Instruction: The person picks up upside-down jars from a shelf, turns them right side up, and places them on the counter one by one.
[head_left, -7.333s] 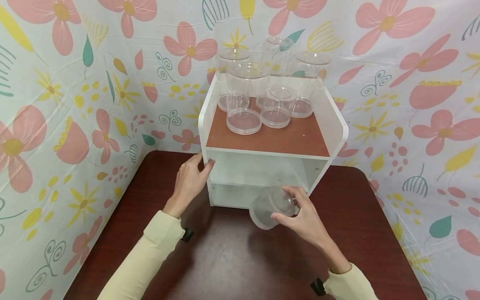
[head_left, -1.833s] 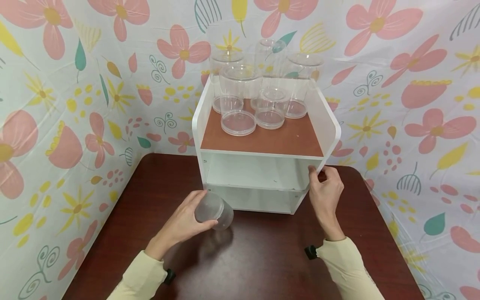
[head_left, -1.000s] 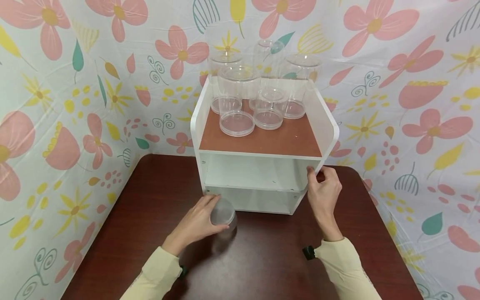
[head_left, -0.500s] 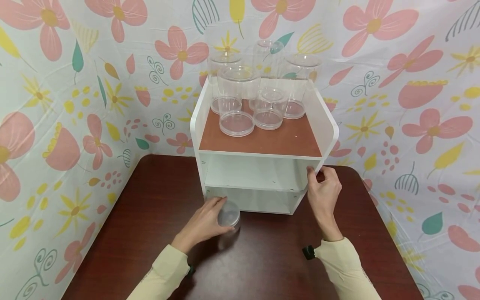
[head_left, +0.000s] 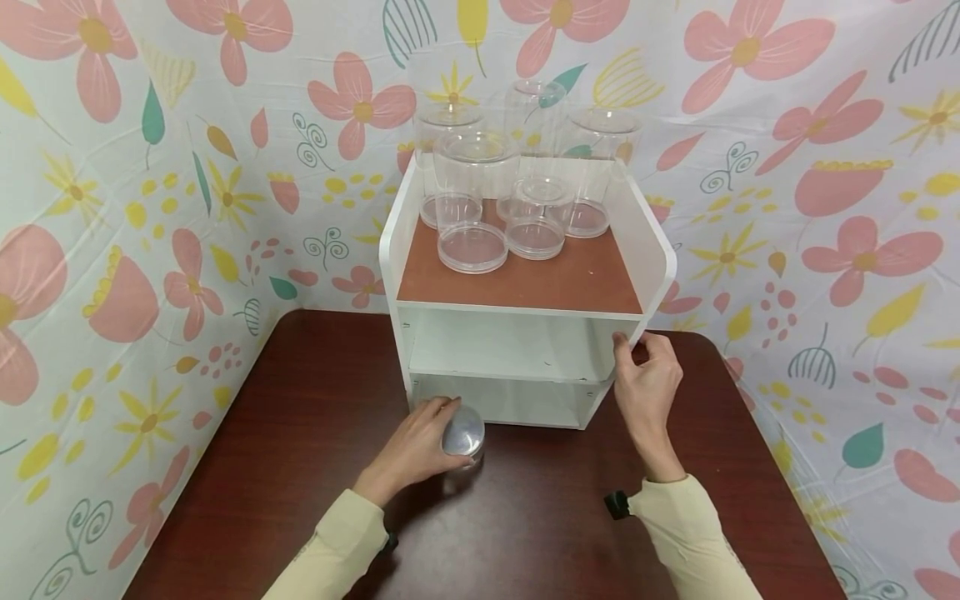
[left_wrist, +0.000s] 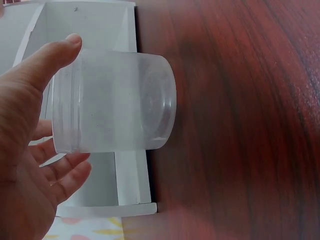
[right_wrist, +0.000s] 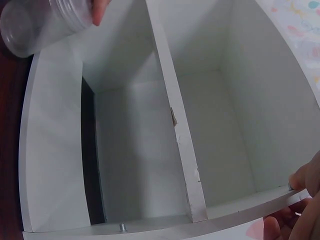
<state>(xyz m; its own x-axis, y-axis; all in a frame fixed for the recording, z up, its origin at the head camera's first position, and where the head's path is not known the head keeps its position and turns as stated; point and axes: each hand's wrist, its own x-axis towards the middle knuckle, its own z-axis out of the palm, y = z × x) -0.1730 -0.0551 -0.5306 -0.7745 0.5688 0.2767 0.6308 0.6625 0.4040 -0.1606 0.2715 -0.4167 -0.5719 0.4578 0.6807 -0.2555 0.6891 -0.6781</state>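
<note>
Two hands and six jars show in all, one jar held and five standing. The left hand [head_left: 412, 450] grips the one held jar [head_left: 463, 433] near its upper end, thumb and fingers curled around opposite sides. That jar is just in front of the white shelf unit [head_left: 651, 250], near the left end of its bottom front edge; whether its base touches the table [head_left: 525, 533] is hard to tell from these angles. The right hand [head_left: 648, 379] pinches the front edge of the unit's right side panel, thumb inside and fingers outside. Below the unit's single brown top board [head_left: 555, 287] are two open compartments, one above the other. The five clear jars [head_left: 472, 208] stand upright on that board: two nearer its front edge, three behind, including one toward each back corner. The unit stands toward the table's back edge, and one patterned cloth [head_left: 735, 183] hangs behind.
</note>
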